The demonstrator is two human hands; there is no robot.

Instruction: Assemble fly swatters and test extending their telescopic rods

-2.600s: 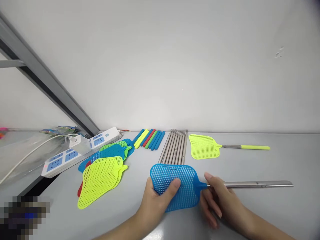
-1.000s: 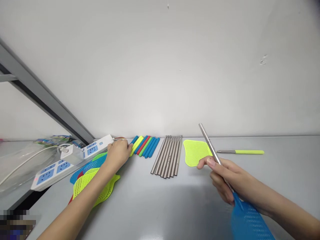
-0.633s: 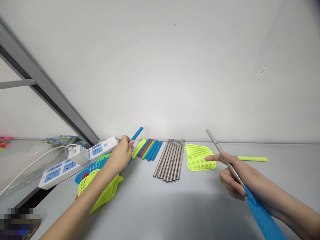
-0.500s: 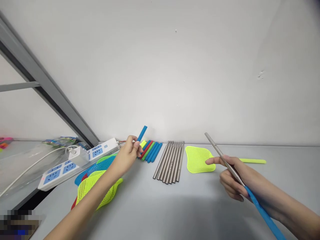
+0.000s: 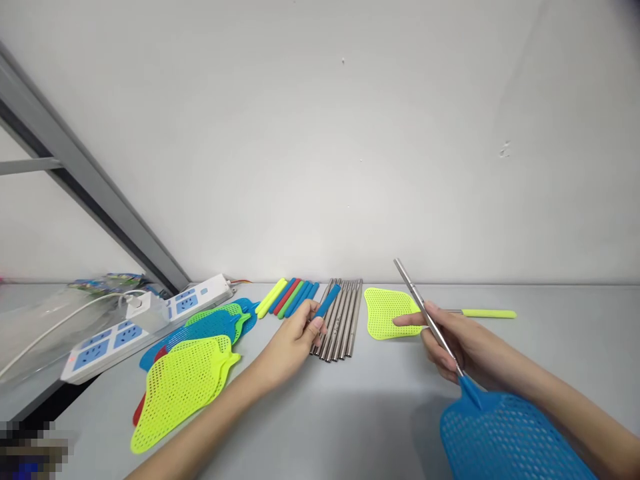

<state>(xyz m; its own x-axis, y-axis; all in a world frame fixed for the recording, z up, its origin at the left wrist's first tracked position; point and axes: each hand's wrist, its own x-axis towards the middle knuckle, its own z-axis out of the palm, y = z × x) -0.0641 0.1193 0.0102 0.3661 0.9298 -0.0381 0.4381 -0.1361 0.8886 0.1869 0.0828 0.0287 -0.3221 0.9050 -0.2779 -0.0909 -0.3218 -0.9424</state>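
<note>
My left hand (image 5: 301,327) is closed around a blue handle grip (image 5: 327,302), held over a row of metal tubes (image 5: 345,323). My right hand (image 5: 453,337) grips the metal rod (image 5: 421,301) of a blue fly swatter; its perforated blue head (image 5: 510,433) is fixed to the rod's lower end and runs off the bottom of the view. The rod's bare upper end points up and left. Behind my right hand lies a yellow-green fly swatter (image 5: 387,312) with a yellow-green grip (image 5: 490,314). My right index finger is stretched out in front of its head.
Several yellow, blue, red and green grips (image 5: 287,298) lie in a row near the wall. A pile of loose swatter heads (image 5: 183,377) is at left, beside a white power strip (image 5: 213,292) with a plugged-in charger (image 5: 145,310) and cable. A grey metal post (image 5: 110,180) leans behind.
My left hand has moved right with the blue grip, away from the row of grips to above the tubes. The rod in my right hand has turned so the blue swatter head now shows its face.
</note>
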